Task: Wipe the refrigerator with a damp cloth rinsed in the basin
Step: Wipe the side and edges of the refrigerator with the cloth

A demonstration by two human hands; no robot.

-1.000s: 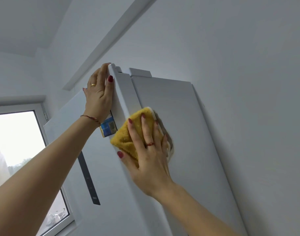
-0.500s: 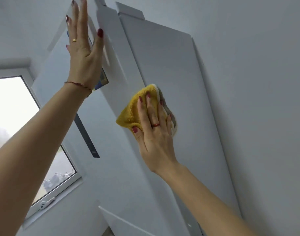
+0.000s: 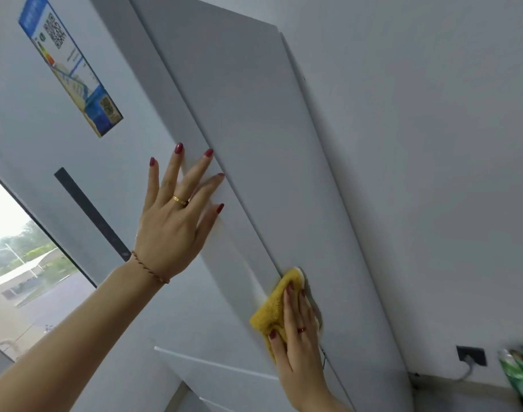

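Note:
The tall grey-white refrigerator (image 3: 254,138) fills the middle of the head view, seen from below and tilted. My right hand (image 3: 298,337) presses a folded yellow cloth (image 3: 272,310) flat against its side panel, at the seam with the door edge. My left hand (image 3: 177,212) rests flat on the door's edge with fingers spread and holds nothing. A blue and yellow energy label (image 3: 73,69) is stuck on the door front, with a dark vertical strip (image 3: 90,212) below it.
A window (image 3: 19,269) showing outdoors lies at the left behind the refrigerator. The white wall (image 3: 432,173) runs along the right, with a dark wall socket and cable (image 3: 471,356) low down. A green blurred object (image 3: 518,373) sits at the right edge.
My right hand has slid the cloth down the refrigerator's side. My left hand has dropped from the top corner to the door's edge. The view has tilted lower.

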